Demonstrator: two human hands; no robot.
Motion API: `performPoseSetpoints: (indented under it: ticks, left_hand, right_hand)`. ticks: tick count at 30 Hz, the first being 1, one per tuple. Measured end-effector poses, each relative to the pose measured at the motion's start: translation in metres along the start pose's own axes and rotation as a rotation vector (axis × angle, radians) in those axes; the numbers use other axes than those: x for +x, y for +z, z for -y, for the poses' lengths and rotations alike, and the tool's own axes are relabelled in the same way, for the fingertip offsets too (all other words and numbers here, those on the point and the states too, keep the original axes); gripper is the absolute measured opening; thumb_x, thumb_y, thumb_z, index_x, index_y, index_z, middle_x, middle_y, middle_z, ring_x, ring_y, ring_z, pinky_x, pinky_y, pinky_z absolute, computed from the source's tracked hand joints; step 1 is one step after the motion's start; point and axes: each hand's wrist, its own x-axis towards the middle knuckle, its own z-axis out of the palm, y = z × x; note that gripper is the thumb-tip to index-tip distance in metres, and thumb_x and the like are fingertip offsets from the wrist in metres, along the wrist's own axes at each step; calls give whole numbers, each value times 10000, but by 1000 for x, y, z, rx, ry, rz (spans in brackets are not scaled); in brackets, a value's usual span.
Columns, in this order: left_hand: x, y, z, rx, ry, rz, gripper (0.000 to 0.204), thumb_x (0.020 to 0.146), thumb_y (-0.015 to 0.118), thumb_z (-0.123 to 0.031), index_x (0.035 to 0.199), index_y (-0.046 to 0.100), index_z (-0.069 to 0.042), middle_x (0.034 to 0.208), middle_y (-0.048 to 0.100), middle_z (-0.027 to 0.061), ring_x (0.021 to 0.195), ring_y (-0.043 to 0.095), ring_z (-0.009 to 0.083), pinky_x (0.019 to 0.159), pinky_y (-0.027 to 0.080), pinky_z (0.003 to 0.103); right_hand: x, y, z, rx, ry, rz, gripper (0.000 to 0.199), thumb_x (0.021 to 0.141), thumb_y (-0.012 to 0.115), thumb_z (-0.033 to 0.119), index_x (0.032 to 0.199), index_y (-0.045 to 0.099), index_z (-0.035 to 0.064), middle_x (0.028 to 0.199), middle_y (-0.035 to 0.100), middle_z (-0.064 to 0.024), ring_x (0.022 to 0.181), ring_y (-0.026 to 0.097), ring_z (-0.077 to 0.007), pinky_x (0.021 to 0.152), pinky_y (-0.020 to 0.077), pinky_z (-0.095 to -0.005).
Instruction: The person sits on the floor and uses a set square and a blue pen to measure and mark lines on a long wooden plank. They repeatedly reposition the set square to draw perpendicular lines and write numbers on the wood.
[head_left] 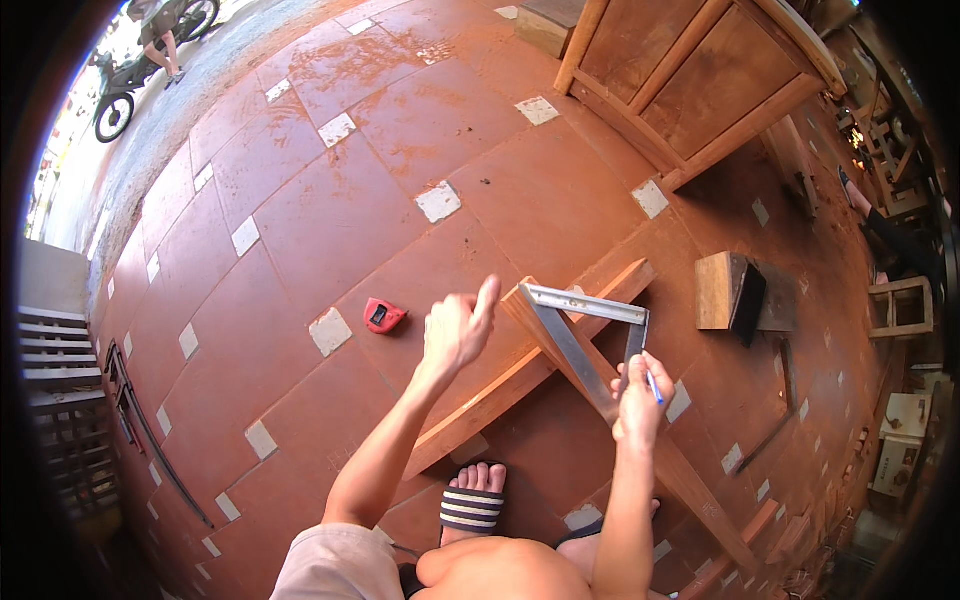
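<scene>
In my right hand [638, 400] are a metal triangle square [578, 362] and a blue-tipped pen [655, 388], both gripped near one corner of the square. The square lies over the end of a long wooden beam [690, 480], its silver bar across that end. This beam crosses on top of a second wooden beam [500, 400]. To the left of the crossing, my left hand [460, 325] hovers with its fingers curled and its thumb stretched out. Nothing shows in it. Farther left on the tiles lies a red tape measure [384, 316].
A wooden panelled furniture piece [690, 80] stands at the far right. Wooden blocks [728, 290] sit right of the beams. My striped sandal [472, 508] is beside the lower beam. A long dark curved bar [150, 430] lies left. A motorbike [115, 110] and a person are outside.
</scene>
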Motion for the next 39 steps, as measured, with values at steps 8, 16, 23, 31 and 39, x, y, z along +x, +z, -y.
performPoseSetpoints:
  ticks: [8,16,23,31,39]
  left_hand:
    - [-81,87,0,-145,79,316,554,1011,713,-514,907,789,25,736,748,183,682,756,285,678,576,439]
    - [-54,64,18,-120,139,448,443,1039,714,-418,941,772,10,703,705,175,657,714,255,644,547,441]
    - [-53,53,19,-161,48,545,434,1049,719,-403,942,773,14,675,700,110,648,674,161,626,545,395]
    - [-51,78,14,-563,8,248,336,1103,669,-332,979,725,-25,868,771,37,729,646,72,678,540,271]
    - [-53,87,15,-707,-38,208,323,1096,684,-322,965,725,-30,853,763,31,738,672,85,695,557,275]
  right_hand:
    - [-42,28,-34,-310,-268,-89,314,1011,660,-29,1315,655,-109,925,693,-87,752,669,-164,664,541,-321]
    - [-11,16,8,-798,-903,-39,405,911,863,233,1202,744,-22,1037,740,-216,925,707,-409,856,560,-490]
    - [35,24,9,-649,-672,403,394,926,845,194,1229,747,-39,1071,774,-223,911,757,-347,833,584,-414]
    - [41,23,13,-607,-637,447,345,878,862,106,1175,767,-41,992,776,-237,868,770,-368,791,597,-419]
    - [45,21,9,-600,-646,455,343,891,863,114,1179,772,-49,986,777,-233,860,771,-341,784,593,-407]
